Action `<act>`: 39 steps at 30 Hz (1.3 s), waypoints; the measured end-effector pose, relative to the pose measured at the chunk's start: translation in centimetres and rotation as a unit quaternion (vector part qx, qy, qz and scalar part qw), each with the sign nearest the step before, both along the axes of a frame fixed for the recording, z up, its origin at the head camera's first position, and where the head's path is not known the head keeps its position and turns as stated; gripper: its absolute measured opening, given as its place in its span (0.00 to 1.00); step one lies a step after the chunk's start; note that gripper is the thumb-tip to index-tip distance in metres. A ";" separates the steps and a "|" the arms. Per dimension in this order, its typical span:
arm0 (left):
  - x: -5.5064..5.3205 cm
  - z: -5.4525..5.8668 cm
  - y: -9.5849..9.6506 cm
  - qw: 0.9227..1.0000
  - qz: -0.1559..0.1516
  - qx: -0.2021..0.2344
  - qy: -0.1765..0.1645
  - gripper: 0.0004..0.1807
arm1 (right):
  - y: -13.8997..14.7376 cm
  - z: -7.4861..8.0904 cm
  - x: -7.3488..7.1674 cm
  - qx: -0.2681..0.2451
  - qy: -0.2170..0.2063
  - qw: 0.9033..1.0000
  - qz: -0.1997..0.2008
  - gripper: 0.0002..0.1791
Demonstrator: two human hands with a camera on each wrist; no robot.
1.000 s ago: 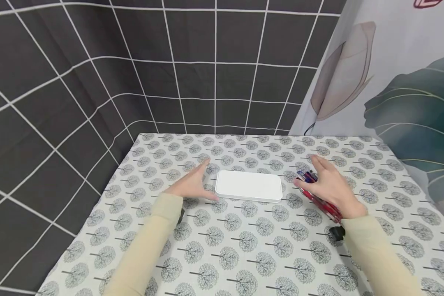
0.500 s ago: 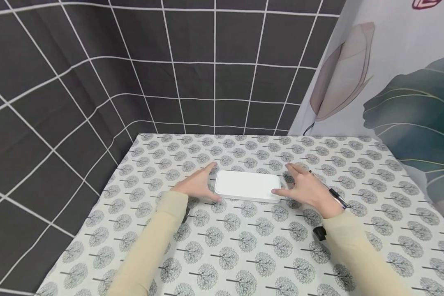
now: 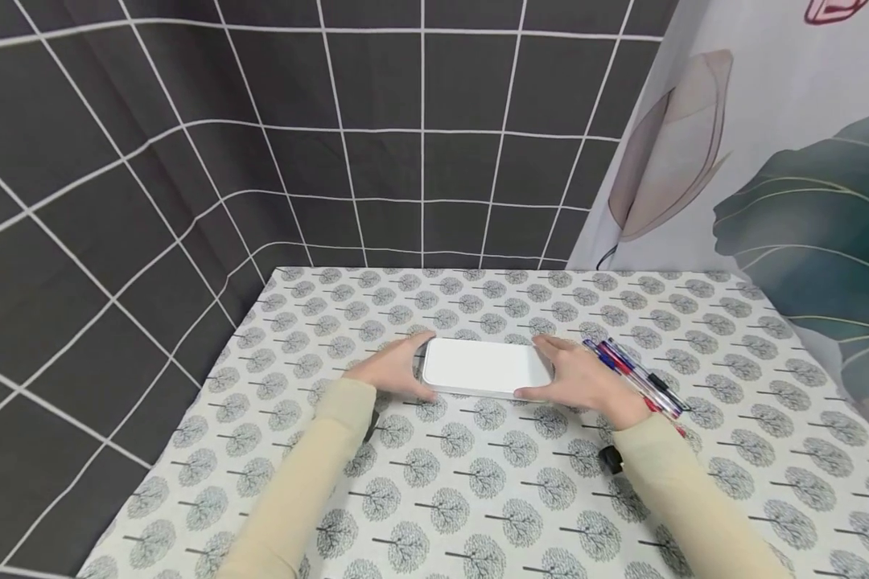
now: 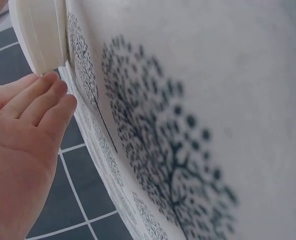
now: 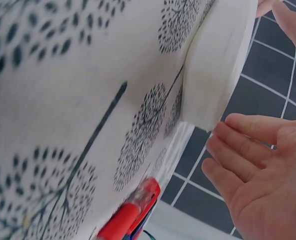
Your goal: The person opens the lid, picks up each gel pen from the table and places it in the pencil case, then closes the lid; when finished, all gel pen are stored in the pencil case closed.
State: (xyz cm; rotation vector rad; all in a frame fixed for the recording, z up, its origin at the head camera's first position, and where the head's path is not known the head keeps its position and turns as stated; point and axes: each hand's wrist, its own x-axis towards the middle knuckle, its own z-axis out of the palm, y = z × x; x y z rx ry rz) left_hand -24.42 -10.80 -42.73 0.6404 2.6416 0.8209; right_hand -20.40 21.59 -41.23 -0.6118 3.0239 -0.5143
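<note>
Box (image 3: 487,366), white, low and round-cornered, lies flat on the tree-printed bench (image 3: 471,503) ahead of me at 12 o'clock, its long sides running from 9 to 3. Its smooth top covers it, so I cannot tell what is inside. My left grip (image 3: 393,370) is at the box's 9 o'clock, thumb and fingers spread apart, the fingers by the 10 o'clock corner, the thumb by the 8 o'clock one. My right grip (image 3: 582,376) is at 3 o'clock, likewise spread, its thumb at the near edge towards 4 o'clock and its fingers at the far corner towards 2. From each wrist I see straight fingers with their tips at the box's ends; how firmly they press, I cannot tell. My left sleeve (image 3: 300,482) comes in from 7 o'clock, my right sleeve (image 3: 695,503) from 5. Just past my right grip, at its 3 o'clock, red, blue and black pens (image 3: 640,378) lie bunched, slanting from 10 to 4.
</note>
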 end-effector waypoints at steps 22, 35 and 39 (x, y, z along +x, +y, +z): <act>0.0 -0.1 0.9 1.000 0.016 -0.006 -0.013 0.59 | -2.5 -0.3 -0.6 0.032 -0.041 0.999 0.012 0.60; -0.2 -0.4 1.2 0.999 0.029 0.010 -0.017 0.59 | -3.3 -0.2 -1.5 0.033 -0.043 0.998 0.037 0.58; -0.4 -0.6 1.2 0.999 0.028 0.019 -0.017 0.58 | -3.2 -0.3 -2.0 0.022 -0.037 0.997 0.067 0.57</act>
